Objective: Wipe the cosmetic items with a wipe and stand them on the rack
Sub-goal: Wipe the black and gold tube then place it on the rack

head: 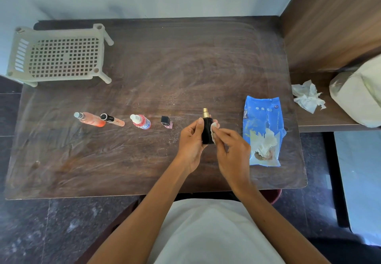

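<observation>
Wiping the black spray bottle, held above the table.

My left hand [190, 140] grips the black gold-nozzled spray bottle [207, 128]; my right hand [233, 150] presses a white wipe [213, 131] against it. The torn blue wipe packet [263, 129] lies just right; the beige perforated rack [57, 55] sits far left.

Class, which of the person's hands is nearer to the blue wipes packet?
Right. The right hand, pressing a wipe to the black bottle, is beside the blue wipes packet; the left hand holds the bottle's far side.
</observation>
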Demonstrator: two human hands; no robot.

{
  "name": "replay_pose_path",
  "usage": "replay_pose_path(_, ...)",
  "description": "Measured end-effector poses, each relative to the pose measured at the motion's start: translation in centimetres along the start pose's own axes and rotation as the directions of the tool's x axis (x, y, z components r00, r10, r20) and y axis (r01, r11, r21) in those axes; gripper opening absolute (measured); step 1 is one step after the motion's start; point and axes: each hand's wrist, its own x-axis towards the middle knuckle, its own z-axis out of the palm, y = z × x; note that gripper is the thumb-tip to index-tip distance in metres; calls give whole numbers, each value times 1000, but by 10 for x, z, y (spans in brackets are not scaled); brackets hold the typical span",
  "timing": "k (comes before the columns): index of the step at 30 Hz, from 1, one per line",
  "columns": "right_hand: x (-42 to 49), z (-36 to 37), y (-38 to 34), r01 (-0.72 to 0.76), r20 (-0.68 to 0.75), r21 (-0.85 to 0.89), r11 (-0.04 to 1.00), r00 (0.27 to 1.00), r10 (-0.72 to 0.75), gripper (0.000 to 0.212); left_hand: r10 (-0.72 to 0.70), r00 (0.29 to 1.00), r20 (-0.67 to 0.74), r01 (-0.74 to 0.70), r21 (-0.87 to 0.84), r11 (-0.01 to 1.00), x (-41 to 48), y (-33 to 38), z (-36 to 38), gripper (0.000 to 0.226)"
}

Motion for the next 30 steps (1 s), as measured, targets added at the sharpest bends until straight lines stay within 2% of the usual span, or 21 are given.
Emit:
replay_pose_path(7,27,4,-6,-21,43,-13,1000,999,21,25,-16,1000,2,16,68,998,-3,-5,-3,32)
replay_pose_path(10,15,2,-8,13,18,6,1000,1000,-13,26,3,1000,0,-3,21,1000,1,-1,-3,34)
replay_pose_path(15,-18,-2,-4,54,57,60,997,997,-58,31,6,999,-39,-9,-68,998,4,1,-7,35)
replay_pose_path(23,19,4,-10,14,16,41,999,1000,-14,25,7,1000,-6,-7,6,1000,0,-2,-6,33)
replay_pose_path(26,16,4,-10,37,21,36,999,999,-38,26,-26,1000,-11,25,-55,998,1,-1,-5,37)
replay_pose_path(30,-2,3,-7,83,44,73,994,995,-87,26,-93,995,-36,82,-231,970,1,4,-3,46)
